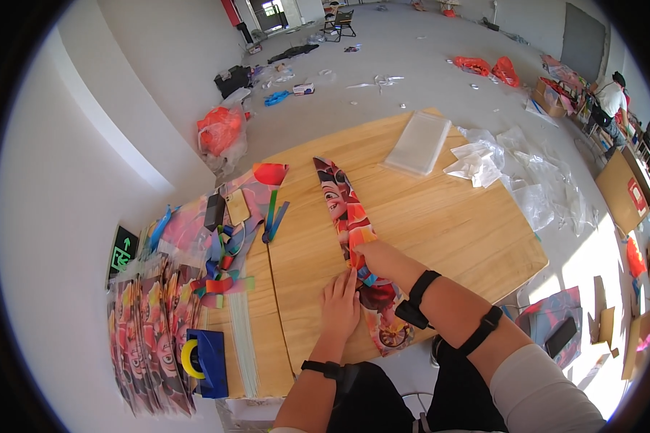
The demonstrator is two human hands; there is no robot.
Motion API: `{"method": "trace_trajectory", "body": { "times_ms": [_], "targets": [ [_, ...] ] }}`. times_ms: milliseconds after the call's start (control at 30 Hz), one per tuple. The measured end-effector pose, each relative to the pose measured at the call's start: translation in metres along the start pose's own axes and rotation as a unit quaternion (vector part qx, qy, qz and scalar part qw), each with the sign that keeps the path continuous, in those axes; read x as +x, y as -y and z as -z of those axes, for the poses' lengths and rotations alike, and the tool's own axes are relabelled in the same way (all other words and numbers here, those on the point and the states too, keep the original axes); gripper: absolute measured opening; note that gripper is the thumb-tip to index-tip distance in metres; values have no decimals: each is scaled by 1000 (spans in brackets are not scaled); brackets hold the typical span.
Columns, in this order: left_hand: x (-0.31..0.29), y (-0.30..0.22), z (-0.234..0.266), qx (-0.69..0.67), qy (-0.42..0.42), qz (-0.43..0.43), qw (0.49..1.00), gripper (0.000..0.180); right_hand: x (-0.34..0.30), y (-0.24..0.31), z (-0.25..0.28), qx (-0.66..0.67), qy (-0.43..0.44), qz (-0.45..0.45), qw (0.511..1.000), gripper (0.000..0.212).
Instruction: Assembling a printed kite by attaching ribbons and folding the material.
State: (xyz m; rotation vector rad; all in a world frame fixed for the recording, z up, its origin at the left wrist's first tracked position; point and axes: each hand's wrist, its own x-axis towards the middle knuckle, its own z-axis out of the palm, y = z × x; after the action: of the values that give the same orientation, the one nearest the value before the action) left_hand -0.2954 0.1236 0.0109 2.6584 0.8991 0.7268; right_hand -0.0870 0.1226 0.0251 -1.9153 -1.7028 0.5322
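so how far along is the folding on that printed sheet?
Done: a stack of printed sheets lies at the table's left edge. In hand: the left hand lies flat on the wooden table, touching the long colourful cartoon-printed sheet; the right hand creases its middle. Left: its far end lies untouched.

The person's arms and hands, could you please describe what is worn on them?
Both hands are bare. The left hand has a black wrist strap. The right hand has black straps at wrist and forearm, with a pale sleeve above.

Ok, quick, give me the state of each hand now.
Left hand: open, flat on the wooden table.
Right hand: on the printed folded sheet; grip cannot be told.
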Motion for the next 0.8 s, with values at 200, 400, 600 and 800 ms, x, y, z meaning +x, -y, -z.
{"method": "trace_trajectory", "body": {
  "times_ms": [200,400,600,800],
  "targets": [
    [1,-3,-2,46,28,-15,998,51,-5,-15,-7,120,-84,51,988,20],
    [1,-1,-1,72,37,-2,997,52,-13,-3,29,351,-150,-71,922,27],
    [2,-1,-1,69,37,-2,997,51,-18,-20,33,-214,-140,168,952,50],
    [0,-2,-1,87,42,-3,995,50,-29,-37,25,-290,-50,160,942,73]
  ]
}}
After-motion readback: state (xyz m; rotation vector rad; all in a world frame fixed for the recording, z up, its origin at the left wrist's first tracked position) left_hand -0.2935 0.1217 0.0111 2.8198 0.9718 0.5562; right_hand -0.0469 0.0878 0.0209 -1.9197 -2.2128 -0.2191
